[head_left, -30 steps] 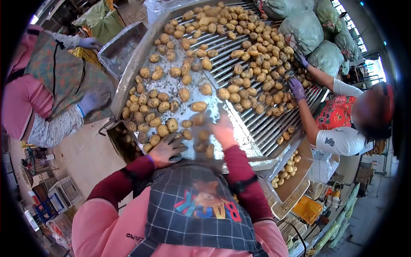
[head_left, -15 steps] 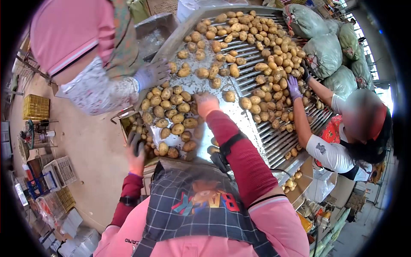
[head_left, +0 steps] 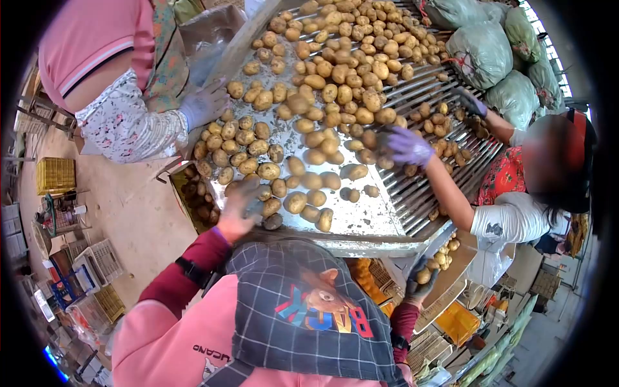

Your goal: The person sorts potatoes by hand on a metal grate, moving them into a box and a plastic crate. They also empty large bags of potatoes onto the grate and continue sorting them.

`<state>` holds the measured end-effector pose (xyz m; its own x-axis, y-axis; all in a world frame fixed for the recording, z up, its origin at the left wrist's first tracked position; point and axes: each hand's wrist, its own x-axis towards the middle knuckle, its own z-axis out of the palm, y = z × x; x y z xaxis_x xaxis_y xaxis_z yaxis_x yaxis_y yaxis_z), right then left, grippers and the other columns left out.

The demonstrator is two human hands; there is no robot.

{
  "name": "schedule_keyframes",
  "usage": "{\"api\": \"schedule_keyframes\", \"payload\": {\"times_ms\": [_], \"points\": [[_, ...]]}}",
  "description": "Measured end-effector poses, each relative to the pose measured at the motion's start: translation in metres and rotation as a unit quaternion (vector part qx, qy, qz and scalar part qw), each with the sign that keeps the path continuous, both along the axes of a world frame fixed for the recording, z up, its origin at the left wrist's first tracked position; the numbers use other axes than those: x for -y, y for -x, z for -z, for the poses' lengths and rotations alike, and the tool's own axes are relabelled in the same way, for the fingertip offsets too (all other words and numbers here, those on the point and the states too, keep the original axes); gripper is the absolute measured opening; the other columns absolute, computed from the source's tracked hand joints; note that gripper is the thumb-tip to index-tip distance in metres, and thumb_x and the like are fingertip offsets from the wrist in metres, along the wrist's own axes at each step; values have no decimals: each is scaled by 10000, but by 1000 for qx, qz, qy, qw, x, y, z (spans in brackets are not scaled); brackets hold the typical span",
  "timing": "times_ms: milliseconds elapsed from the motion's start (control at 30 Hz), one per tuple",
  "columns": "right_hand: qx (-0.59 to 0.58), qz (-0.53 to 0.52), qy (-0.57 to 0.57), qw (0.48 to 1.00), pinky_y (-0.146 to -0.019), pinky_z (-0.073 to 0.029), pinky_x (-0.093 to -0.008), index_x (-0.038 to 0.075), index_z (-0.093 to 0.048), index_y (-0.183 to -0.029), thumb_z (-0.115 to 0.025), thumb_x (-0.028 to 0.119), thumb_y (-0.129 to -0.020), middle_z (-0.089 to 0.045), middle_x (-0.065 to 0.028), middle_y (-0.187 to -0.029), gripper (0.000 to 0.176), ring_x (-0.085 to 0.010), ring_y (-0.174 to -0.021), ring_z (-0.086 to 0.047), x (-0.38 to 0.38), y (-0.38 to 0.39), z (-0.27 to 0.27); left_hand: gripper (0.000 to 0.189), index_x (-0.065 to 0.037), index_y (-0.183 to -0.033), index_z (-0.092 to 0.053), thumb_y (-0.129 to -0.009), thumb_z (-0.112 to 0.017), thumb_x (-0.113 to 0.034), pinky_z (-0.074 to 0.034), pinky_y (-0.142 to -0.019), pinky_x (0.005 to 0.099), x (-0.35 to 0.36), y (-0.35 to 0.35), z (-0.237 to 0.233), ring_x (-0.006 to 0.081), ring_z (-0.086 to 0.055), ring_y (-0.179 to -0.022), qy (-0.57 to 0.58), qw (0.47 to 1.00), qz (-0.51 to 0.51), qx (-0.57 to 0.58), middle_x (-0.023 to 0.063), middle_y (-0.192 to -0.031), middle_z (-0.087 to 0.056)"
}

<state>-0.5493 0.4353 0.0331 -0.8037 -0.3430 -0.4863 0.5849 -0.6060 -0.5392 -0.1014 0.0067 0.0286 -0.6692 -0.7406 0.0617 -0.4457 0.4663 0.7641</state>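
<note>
Many potatoes [head_left: 295,202] lie over the metal sorting table [head_left: 380,219]. My left hand [head_left: 240,209], in a dark-fingered glove, reaches onto the potatoes at the table's near left edge; motion smears its fingers. Past the right front corner of the table, my right hand [head_left: 416,288], gloved in dark fabric, is closed around a potato [head_left: 423,276]. It is beside a cardboard box [head_left: 459,277], where further potatoes [head_left: 445,253] show.
A co-worker's gloved hand [head_left: 205,103] rests at the table's left edge. Opposite, another co-worker's purple glove [head_left: 409,147] and dark glove [head_left: 471,103] are over the roller bars [head_left: 412,206]. Filled sacks [head_left: 480,55] stand behind. An open container [head_left: 187,200] holds potatoes at left.
My right hand has moved from the table's middle to the box at lower right. My left hand has moved right onto the potatoes. More potatoes have spread down the table; the co-worker's purple glove moved left.
</note>
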Motion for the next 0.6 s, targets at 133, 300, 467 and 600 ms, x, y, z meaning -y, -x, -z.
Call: {"api": "schedule_keyframes", "payload": {"times_ms": [133,300,467,600], "points": [[113,263,-206,936,-1022,-479,-484,9,-407,-1454,-562,331,-955,-461,-211,-1446,613,-344,-1307,-472,-46,17,-1,565,-179,-1390,-554,-851,-682,-288,-280,-1176,515,3,70,-3,356,-399,-1389,46,939,336,56,154,-1475,-469],[-398,-368,-570,618,-996,-499,-359,8,-424,-1462,-696,81,-830,-526,-201,-1408,692,-259,-1245,-560,134,-42,-32,629,-241,-1405,-544,-806,-727,-295,-275,-1171,558,8,1,-2,385,-370,-1408,100,941,282,156,192,-1496,-425],[-546,-701,-386,247,-984,-511,-453,112,-332,-1521,-767,182,-785,-477,-313,-1344,857,-413,-1150,-597,291,-156,-13,335,-164,-1139,-694,-810,-683,-226,-227,-1166,600,22,-114,14,399,-443,-1339,85,953,131,261,170,-1378,-541],[-697,-640,-209,248,-820,-568,-462,234,-264,-1568,-654,77,-811,-405,-390,-1358,866,-428,-980,-651,354,-234,39,328,-83,-1115,-677,-787,-684,-100,-355,-1097,524,85,-101,-27,396,-524,-1210,200,971,-77,103,175,-1236,-604]]}}
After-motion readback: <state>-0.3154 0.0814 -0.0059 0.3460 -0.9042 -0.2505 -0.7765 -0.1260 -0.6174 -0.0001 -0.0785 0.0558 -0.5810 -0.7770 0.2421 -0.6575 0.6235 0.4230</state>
